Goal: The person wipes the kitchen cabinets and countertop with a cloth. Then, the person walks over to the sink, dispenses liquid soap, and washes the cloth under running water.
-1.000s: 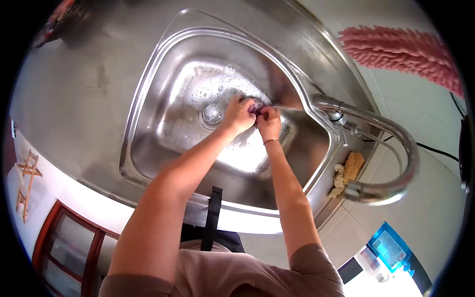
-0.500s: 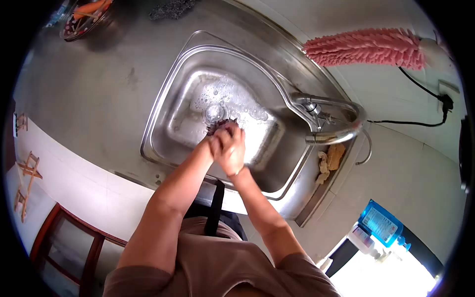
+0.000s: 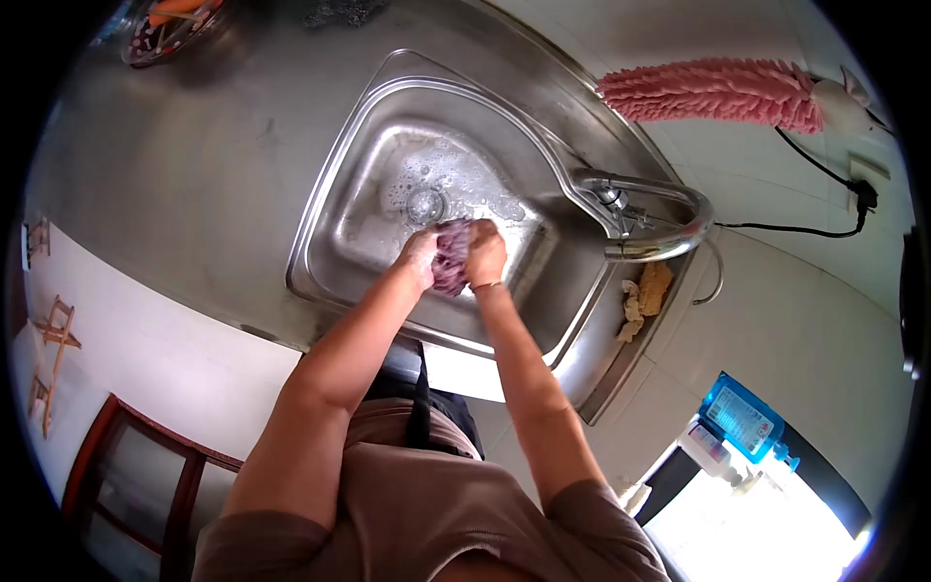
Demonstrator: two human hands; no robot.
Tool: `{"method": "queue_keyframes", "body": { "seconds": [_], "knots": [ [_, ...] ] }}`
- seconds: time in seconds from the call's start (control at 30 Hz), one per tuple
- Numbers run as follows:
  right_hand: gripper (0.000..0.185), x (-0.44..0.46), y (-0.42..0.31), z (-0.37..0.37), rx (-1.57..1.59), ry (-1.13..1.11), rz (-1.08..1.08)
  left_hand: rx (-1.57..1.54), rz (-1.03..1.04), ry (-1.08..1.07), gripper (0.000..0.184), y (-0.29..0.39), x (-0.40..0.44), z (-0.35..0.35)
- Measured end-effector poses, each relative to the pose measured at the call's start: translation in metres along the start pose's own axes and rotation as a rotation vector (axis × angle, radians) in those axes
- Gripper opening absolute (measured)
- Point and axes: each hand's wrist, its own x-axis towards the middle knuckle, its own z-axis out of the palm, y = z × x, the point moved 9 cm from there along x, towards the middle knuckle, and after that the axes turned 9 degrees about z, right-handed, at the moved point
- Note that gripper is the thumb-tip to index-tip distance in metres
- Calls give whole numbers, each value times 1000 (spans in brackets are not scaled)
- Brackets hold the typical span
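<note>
A crumpled purple cloth [image 3: 452,257] is stretched between my two hands above the steel sink basin [image 3: 330,199]. My left hand [image 3: 420,256] grips its left side, with foam on the skin near the wrist. On the opposite side, my right hand [image 3: 487,254] is closed around the cloth, its fingers partly hidden. Suds [image 3: 465,179] and shallow water lie on the basin floor, around the drain [image 3: 425,205] just beyond my hands.
A curved faucet [image 3: 669,250] reaches over the sink's right rim. Sponges [image 3: 655,288] lie beside it. A pink duster [image 3: 713,92] hangs on the wall above. Blue bottle [image 3: 742,417] stands at lower right; a patterned bowl [image 3: 145,44] sits at the far left.
My hands were pressed together over the bunched cloth. Now they are apart, with the cloth spread between them, and my right hand has shifted right. The view has tilted slightly.
</note>
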Motion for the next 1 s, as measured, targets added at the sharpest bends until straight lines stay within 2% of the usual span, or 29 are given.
{"method": "queue_keyframes", "body": {
  "seconds": [0.03, 0.07, 0.13, 0.2, 0.23, 0.27, 0.33, 0.4, 0.5, 0.57, 0.6, 0.67, 0.7, 0.73, 0.8, 0.83, 0.87, 0.9, 0.93, 1.0],
  "knots": [
    [24, 10, -7, -9, -166, -23, -34, 14, 47, 9, 21, -1, 5, -5],
    [23, 17, 7, -6, -71, -73, -61, 28, 94, 17, 26, -1, 11, -11],
    [25, 14, -13, -26, -77, 5, -267, 36, 73, 64, 28, 3, 14, -6],
    [36, 4, -11, -45, 197, -25, -83, 46, 126, -34, 27, 7, 13, 7],
    [44, 0, -10, -35, 350, -126, 57, 121, 176, -105, 26, 11, 11, 16],
    [47, -14, -3, -15, 796, -324, 322, 114, 137, -99, 23, 5, 8, 18],
    [43, -6, 1, -5, 571, -238, 183, 47, 235, -111, 21, -1, 1, 28],
    [27, 6, 36, 12, 780, -237, 455, 104, 131, -279, 24, -10, 1, 29],
    [20, 13, 32, 14, 682, -249, 348, 127, 36, 33, 40, -4, -4, 2],
    [19, 9, 2, -9, 584, -132, 122, 270, -7, 247, 54, 4, 6, -36],
    [19, 7, -4, -15, 582, -133, 123, 279, -126, 183, 58, 4, 4, -37],
    [24, -6, -29, -20, 595, -297, 46, 72, -255, 75, 56, 2, -4, -12],
    [26, -15, -49, -29, 556, -333, -21, -168, -223, -150, 49, 5, 2, 17],
    [26, -22, -46, -20, 636, -417, 60, -110, -222, -67, 43, 15, -7, 22],
    [18, -38, -73, -32, 418, -316, -191, -260, -318, -433, 40, 3, 20, 23],
    [15, -44, -90, -39, 249, -254, -213, -81, -265, -308, 37, 0, 19, 23],
    [12, -49, -104, -43, 82, -196, -233, -151, -286, -291, 33, -4, 11, 32],
    [12, -45, -97, -39, 27, -162, -123, -182, -237, -249, 31, -7, 13, 33],
    [12, -36, -90, -34, 31, -166, -118, -210, -189, -203, 30, -11, 17, 28],
    [22, 0, -47, -25, -27, -63, 39, -182, 0, -33, 26, 4, 6, 30]
  ]
}}
